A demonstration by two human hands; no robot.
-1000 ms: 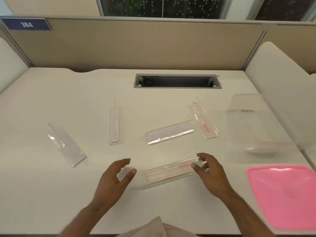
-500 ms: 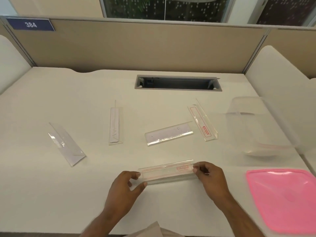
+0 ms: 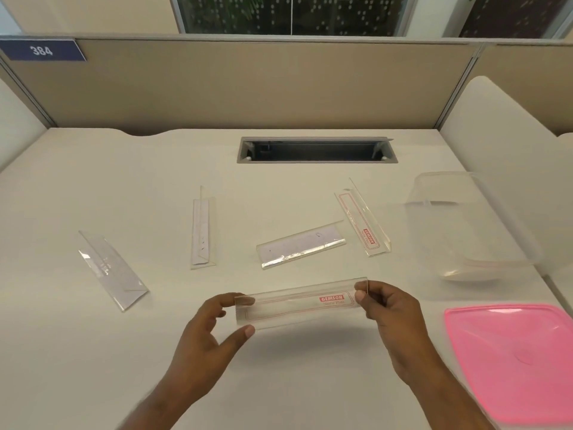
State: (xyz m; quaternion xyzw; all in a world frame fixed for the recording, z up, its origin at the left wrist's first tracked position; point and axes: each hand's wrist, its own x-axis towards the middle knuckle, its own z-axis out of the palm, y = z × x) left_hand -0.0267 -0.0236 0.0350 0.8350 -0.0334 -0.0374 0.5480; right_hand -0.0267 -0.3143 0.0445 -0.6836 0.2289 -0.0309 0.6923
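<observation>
**Status.** One clear name plate holder (image 3: 297, 305), printed in red, is held near the centre of the scene, just above the worktop (image 3: 93, 352); its shadow lies below it. The left hand (image 3: 204, 333) pinches its left end between thumb and fingers. The right hand (image 3: 390, 318) pinches its right end with the fingertips. The holder lies roughly level, with its long side running left to right.

**Progress.** The work appears to be the collection of the holders into the clear container (image 3: 474, 225) at the right. This is judged to be at an early stage:
- No holder is visible inside the container.
- Four holders lie on the worktop: the left holder (image 3: 111, 271), the narrow holder (image 3: 201, 231), the centre holder (image 3: 300, 248) and the far printed holder (image 3: 362, 218).
- The pink lid (image 3: 511, 358) lies off the container, near right.

**Surroundings.** A cable slot (image 3: 316, 150) is set into the far part of the worktop, in front of a beige partition (image 3: 248, 85).

**Obstructions.** Nothing lies between the held holder and the container. The far printed holder lies near the container's left wall, and the pink lid lies just to the near side of it. Both are beside the likely path, not across it.
</observation>
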